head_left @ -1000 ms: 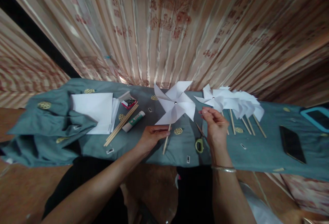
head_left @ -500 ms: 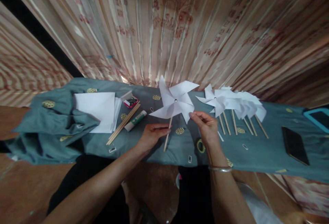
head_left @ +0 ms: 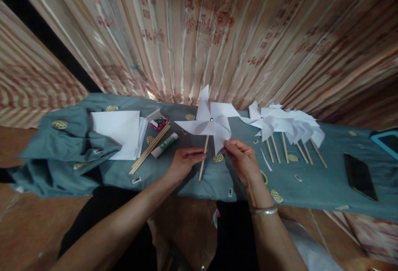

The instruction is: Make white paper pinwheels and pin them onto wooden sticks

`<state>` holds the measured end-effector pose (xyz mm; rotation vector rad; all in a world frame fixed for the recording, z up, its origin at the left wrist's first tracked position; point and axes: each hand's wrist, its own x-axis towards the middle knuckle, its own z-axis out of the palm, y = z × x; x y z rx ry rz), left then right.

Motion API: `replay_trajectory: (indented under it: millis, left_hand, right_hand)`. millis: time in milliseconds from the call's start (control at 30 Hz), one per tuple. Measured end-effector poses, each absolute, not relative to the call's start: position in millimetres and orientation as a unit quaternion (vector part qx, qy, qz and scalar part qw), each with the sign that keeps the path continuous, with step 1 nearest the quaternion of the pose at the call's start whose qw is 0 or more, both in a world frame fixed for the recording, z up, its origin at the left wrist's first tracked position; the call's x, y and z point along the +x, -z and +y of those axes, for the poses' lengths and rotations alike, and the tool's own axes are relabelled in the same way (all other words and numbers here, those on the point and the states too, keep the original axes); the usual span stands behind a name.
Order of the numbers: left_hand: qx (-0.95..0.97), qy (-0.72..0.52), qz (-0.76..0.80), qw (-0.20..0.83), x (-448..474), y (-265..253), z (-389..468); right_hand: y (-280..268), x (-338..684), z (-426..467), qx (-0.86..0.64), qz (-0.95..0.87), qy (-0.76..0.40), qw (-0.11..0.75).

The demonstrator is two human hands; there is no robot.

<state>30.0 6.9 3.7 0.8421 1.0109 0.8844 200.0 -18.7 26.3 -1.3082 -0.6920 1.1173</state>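
A white paper pinwheel (head_left: pixel 203 128) with a silver pin at its centre stands tilted on a wooden stick in front of me. My left hand (head_left: pixel 185 161) pinches that stick below the blades. With thumb and fingertips, my right hand (head_left: pixel 241 155) grips the tip of the pinwheel's lower right blade. Right of it, several finished pinwheels (head_left: pixel 264 122) lie overlapped in a row, sticks toward me. A thin paper strip (head_left: pixel 266 160) lies beside my right hand. Partly hidden behind my right wrist is a yellow-green ring-shaped thing (head_left: pixel 264 177).
On the grey-green cloth (head_left: pixel 186 188) at left lie a stack of white paper (head_left: pixel 116 132), an open red box of pins (head_left: pixel 158 122), wooden sticks (head_left: pixel 149 148) and a glue stick (head_left: pixel 164 145). A dark phone (head_left: pixel 360 175) and a blue-framed device (head_left: pixel 385 143) lie at right. Curtains (head_left: pixel 199 35) hang behind.
The pinwheel's blades have turned clockwise a little on the pin. My right hand has moved down and left with the blade tip. My left hand stays on the stick.
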Motion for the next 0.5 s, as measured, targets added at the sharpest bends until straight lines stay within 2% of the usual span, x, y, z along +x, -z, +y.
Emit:
replay_trajectory:
  millis: [500]
  left_hand:
    - [0.370,-0.398,0.439,0.715,31,-6,6]
  right_hand:
    - [-29,183,-22,-0.538,-0.291,-0.541,0.577]
